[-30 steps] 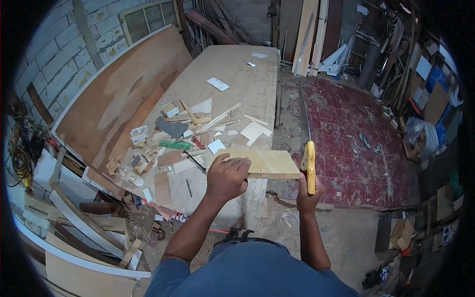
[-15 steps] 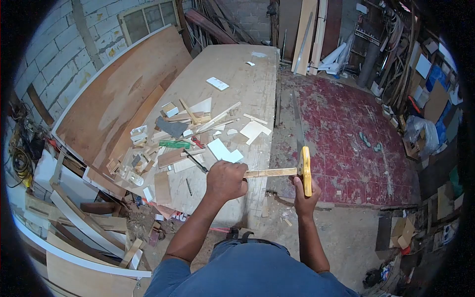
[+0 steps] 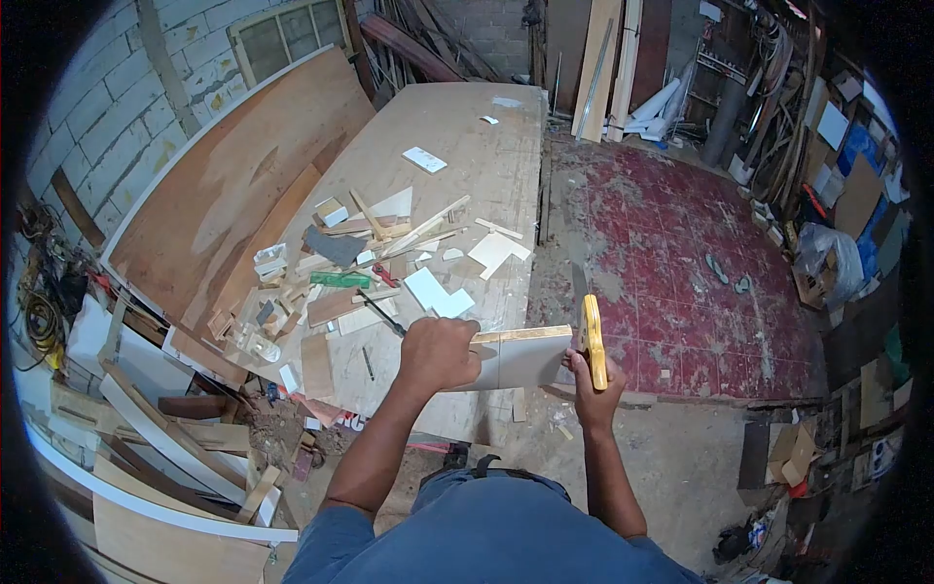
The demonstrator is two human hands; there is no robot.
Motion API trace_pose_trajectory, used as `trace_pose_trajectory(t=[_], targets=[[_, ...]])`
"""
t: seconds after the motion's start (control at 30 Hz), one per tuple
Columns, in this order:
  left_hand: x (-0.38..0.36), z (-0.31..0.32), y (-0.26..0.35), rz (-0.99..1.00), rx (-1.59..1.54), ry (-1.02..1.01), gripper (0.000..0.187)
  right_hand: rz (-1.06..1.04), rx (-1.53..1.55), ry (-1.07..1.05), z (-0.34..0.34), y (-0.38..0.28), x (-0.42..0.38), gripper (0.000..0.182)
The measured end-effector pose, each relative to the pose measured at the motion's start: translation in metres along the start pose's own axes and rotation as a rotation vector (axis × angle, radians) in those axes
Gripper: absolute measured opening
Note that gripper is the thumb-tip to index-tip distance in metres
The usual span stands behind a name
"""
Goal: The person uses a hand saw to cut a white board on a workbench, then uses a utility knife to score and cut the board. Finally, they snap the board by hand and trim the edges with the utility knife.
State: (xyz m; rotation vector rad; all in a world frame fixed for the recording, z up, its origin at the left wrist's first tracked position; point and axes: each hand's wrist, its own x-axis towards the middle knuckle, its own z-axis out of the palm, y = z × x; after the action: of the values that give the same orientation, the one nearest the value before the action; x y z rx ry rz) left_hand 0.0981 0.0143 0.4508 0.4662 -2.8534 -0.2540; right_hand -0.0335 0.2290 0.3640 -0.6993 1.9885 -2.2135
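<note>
My left hand [image 3: 438, 352] is closed around the near end of a pale-faced board [image 3: 533, 364], held on edge over the table's front right part. The board's raw wooden edge faces up, and a thin line crosses its face close to my fingers. In my right hand [image 3: 596, 384] is a handsaw [image 3: 593, 341], gripped by its yellow handle. The saw's blade points away from me and is mostly seen edge-on. Its handle is right beside the board's right end, where my right fingertips also come close.
Wood offcuts [image 3: 336, 304], a green piece [image 3: 341, 279] and a white L-shaped piece [image 3: 435, 295] lie on the worktable [image 3: 457, 127]. A large curved panel [image 3: 233, 185] leans along its left side. Red tiled floor [image 3: 671, 263] lies to the right.
The board has tilted so that its pale face now shows below the edge. The handsaw has shifted slightly left and down in my right hand. My left hand keeps its hold.
</note>
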Motion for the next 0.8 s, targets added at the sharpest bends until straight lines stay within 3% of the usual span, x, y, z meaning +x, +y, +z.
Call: trace_pose_trajectory(t=[0.33,0.53,0.67,0.8], targets=[[0.002,0.007,0.005,-0.059,-0.084,-0.099,0.028,0.045,-0.229,-0.028,-0.020,0.013,-0.004,0.017],[0.002,0.016,0.001,-0.023,-0.155,-0.008,0.026,0.060,0.035,0.018,-0.023,0.017,-0.010,0.017],[0.005,0.020,0.002,-0.018,-0.193,-0.008,0.022,0.065,0.049,-0.022,-0.025,0.021,-0.017,0.025],[0.013,0.033,-0.008,0.122,-0.200,0.076,0.019,0.170,-0.035,-0.038,-0.017,0.020,-0.024,0.033]])
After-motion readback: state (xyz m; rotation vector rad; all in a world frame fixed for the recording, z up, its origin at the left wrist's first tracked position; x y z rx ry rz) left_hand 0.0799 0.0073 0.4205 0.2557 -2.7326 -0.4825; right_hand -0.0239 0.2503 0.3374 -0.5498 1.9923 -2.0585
